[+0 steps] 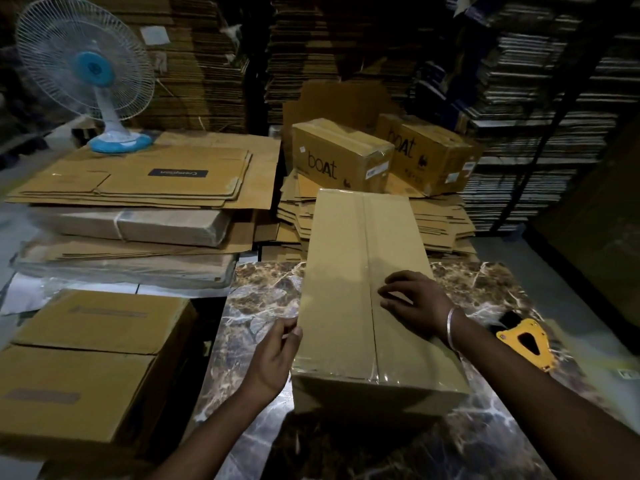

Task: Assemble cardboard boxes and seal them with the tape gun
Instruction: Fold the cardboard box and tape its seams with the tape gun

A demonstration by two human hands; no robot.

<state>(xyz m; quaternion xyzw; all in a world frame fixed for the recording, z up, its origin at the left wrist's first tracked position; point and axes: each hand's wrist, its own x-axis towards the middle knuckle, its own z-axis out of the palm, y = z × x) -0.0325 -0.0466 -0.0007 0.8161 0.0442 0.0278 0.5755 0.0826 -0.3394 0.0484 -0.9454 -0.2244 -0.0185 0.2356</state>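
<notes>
Table (pixel 485 299), marbled brown top, fills the lower centre. On it a long closed cardboard box (pixel 363 282) lies lengthwise, running from 6 o'clock up toward 12; clear tape runs along its centre seam and wraps over the near end.

At 9 o'clock, a stack of flattened cartons (pixel 138 181) with a table fan (pixel 90 71) on top at 10 o'clock. At 7 to 8 o'clock, a big closed carton (pixel 86 368) just beside the table's left edge. At 12 to 1 o'clock, two taped boxes printed "boat" (pixel 339 157) sit on more flat cardboard, behind the long box's far end. Walls of stacked cardboard behind, dim.

Right hand (pixel 415 306) rests on the box top, right of the seam, at 3 o'clock from the box middle; fingers (pixel 391 289) spread and slightly bent, tips just at the seam line, pressing down, gripping nothing. Bangle on that wrist.

Left hand (pixel 273 355) is at the box's left long edge, 9 o'clock side, near the front; fingers curled, tips touching the top edge of the box side. Whether it pinches a tape end there, cannot tell.

Tape gun (pixel 526 341), yellow, lies on the table at 3 o'clock, right of the box, behind the right forearm, touched by neither hand.
</notes>
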